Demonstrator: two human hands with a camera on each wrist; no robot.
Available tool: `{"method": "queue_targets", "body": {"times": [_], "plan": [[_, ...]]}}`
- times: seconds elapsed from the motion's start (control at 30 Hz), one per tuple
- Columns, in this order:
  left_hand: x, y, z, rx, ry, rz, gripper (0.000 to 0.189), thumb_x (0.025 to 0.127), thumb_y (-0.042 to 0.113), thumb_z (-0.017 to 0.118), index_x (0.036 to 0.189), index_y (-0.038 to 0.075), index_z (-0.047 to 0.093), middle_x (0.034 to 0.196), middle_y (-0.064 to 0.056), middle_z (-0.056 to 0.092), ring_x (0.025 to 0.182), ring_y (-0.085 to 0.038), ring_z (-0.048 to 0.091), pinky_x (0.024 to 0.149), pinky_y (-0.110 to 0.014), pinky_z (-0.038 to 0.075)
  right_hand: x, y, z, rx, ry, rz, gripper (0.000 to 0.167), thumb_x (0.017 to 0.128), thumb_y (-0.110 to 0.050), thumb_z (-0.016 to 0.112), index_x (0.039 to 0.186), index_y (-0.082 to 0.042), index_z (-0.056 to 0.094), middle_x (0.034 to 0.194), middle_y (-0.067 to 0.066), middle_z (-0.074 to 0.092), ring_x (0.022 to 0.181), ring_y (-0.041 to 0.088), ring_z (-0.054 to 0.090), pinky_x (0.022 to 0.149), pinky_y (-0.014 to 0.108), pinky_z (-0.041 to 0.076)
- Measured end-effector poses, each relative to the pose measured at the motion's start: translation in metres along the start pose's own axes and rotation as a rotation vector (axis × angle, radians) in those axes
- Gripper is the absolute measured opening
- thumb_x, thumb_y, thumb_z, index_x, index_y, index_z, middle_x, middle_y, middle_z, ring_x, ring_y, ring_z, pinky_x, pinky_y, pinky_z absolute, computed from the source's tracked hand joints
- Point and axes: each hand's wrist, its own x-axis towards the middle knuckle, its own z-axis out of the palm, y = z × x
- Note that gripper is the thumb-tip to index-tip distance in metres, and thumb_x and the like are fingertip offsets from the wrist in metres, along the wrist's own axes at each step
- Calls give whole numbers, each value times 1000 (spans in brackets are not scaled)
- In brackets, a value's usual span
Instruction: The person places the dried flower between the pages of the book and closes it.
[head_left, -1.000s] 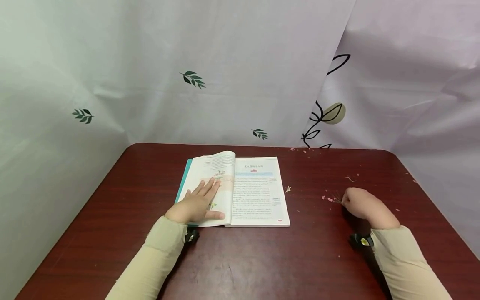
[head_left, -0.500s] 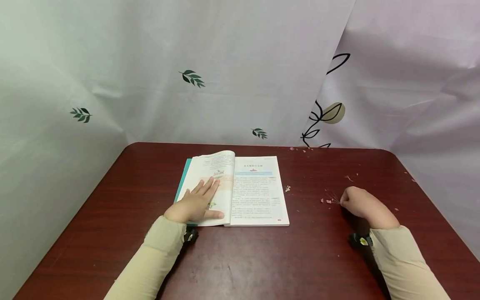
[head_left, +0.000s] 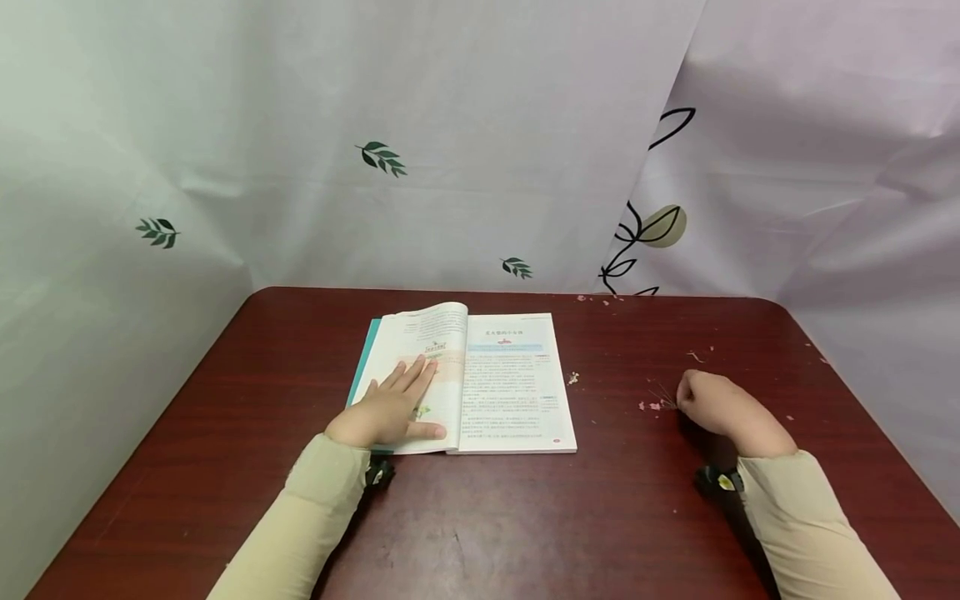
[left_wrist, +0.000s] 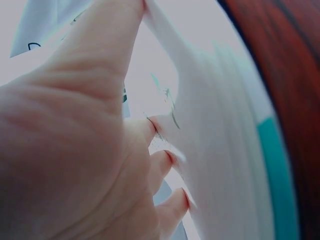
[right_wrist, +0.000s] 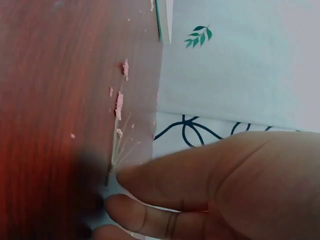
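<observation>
An open book [head_left: 517, 392] lies on the table, its left-hand pages curving up near the spine. My left hand [head_left: 390, 412] rests on the left page with its fingers spread; in the left wrist view the fingertips [left_wrist: 172, 200] press into the paper. To the right of the book, my right hand [head_left: 716, 404] is curled low over the table. It pinches the thin stems of a small sprig of pink dried flowers [right_wrist: 119, 105] at the thumb and finger ends. The flower heads point toward the book.
Pale flower crumbs [head_left: 573, 378] lie close to the book's right edge. More bits are scattered toward the back and right of the dark red table [head_left: 525, 517]. A pale patterned cloth [head_left: 450, 167] hangs behind and at both sides.
The sprig's flower heads have swung slightly toward the table's front. My left hand and the book stay put; the head view has shifted a little.
</observation>
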Motion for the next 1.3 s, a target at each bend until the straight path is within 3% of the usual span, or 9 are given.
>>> {"method": "queue_targets", "body": {"times": [0.13, 0.43, 0.7, 1.0, 1.3], "plan": [[1, -1, 1, -2, -4, -6, 102, 94, 56, 64, 164, 7, 9, 169, -18, 4, 154, -44, 3, 113, -74, 14, 2, 1, -2, 5, 11, 10, 10, 93, -4, 65, 88, 1, 57, 78, 8, 58, 69, 20, 53, 65, 40, 46], [3, -1, 1, -3, -1, -13, 104, 93, 56, 66, 164, 6, 9, 169, -17, 4, 153, -45, 4, 113, -74, 13, 5, -2, -4, -2, -27, 19, 10, 94, 0, 60, 88, 2, 67, 85, 11, 66, 73, 21, 57, 69, 44, 51], [2, 0, 0, -4, 10, -14, 103, 93, 56, 66, 163, 6, 10, 169, -18, 6, 153, -45, 5, 113, -75, 13, 2, -6, 1, -44, -6, -43, 18, 94, 4, 48, 80, -4, 56, 76, 5, 52, 66, 18, 44, 63, 34, 39], [2, -1, 0, -9, -12, -12, 106, 92, 59, 66, 163, 6, 8, 169, -18, 3, 153, -45, 2, 113, -74, 11, 1, -4, 5, -78, 54, -105, 18, 93, 6, 50, 79, -5, 53, 76, 4, 51, 67, 17, 47, 64, 35, 42], [3, -1, 1, -5, 12, -8, 104, 92, 55, 67, 163, 5, 11, 169, -19, 7, 153, -46, 6, 112, -75, 15, 2, -4, 5, 2, 93, -137, 16, 95, 7, 53, 84, -4, 49, 75, 3, 49, 65, 16, 43, 62, 35, 40]]}}
